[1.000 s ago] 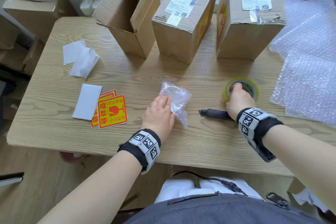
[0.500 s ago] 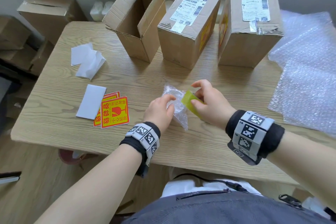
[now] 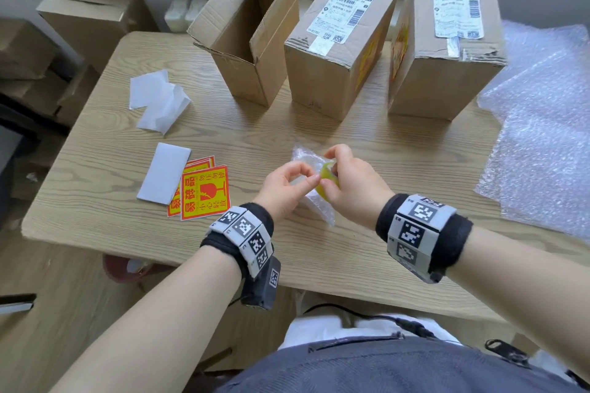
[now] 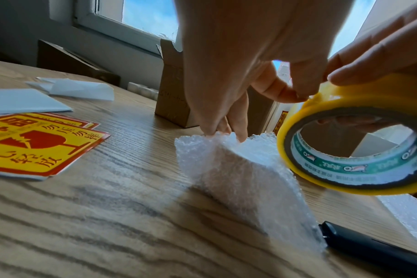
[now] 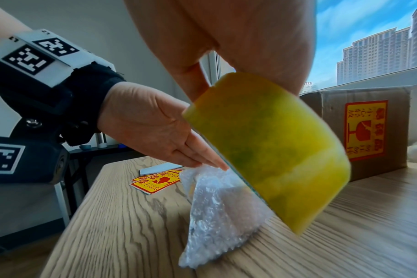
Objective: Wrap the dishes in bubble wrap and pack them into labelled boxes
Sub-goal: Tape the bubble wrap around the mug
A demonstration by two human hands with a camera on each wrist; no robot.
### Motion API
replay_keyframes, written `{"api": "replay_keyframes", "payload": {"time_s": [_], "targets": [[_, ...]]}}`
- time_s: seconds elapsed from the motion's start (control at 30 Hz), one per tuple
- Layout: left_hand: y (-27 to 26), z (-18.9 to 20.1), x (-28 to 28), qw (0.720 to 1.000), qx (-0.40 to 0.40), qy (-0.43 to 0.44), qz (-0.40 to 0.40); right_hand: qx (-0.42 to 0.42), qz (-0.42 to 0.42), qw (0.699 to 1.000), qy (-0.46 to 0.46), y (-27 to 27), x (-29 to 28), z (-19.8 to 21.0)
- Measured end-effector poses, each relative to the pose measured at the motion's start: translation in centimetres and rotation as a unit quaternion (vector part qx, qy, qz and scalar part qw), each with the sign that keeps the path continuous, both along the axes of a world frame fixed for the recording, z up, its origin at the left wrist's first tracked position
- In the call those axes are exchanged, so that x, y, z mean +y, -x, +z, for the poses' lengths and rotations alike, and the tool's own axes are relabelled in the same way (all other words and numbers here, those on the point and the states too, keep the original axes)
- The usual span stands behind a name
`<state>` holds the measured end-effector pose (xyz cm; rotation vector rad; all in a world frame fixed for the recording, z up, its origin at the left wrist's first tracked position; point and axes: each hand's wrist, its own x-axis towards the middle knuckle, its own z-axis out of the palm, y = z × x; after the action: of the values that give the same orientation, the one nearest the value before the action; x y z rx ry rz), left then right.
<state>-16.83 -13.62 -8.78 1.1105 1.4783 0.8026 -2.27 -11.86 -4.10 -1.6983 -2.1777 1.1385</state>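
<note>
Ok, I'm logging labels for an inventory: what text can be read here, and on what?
"易碎品", "小心轻放", "勿压勿摔": yellow-and-red fragile stickers on the wooden table.
The same sticker, turned sideways, on the brown cardboard box.
White shipping labels on the closed boxes: too small to read.
Green print inside the yellow tape roll: blurred.

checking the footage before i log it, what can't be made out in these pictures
- Dish inside the bubble-wrap bundle: the wrap clouds it in all views.
- Loose end of the tape roll: hidden by the right hand and left hand.
- Open box contents: head view, walls block it.
- Black tool: left wrist view, cut off by the edge.
</note>
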Motion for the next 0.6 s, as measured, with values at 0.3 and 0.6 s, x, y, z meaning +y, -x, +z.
{"api": "replay_keyframes", "payload": {"time_s": [0.3, 0.6], "targets": [[0.6, -0.7, 0.6, 0.997, 0.07, 0.002, 0.037, -0.025, 0.044, 0.998, 0.046, 0.0, -0.3, 0.1], [-0.2, -1.2, 1.0, 0.985, 0.168, -0.021, 0.027, -0.125, 0.029, 0.991, -0.046, 0.7, 0.3, 1.8]]}}
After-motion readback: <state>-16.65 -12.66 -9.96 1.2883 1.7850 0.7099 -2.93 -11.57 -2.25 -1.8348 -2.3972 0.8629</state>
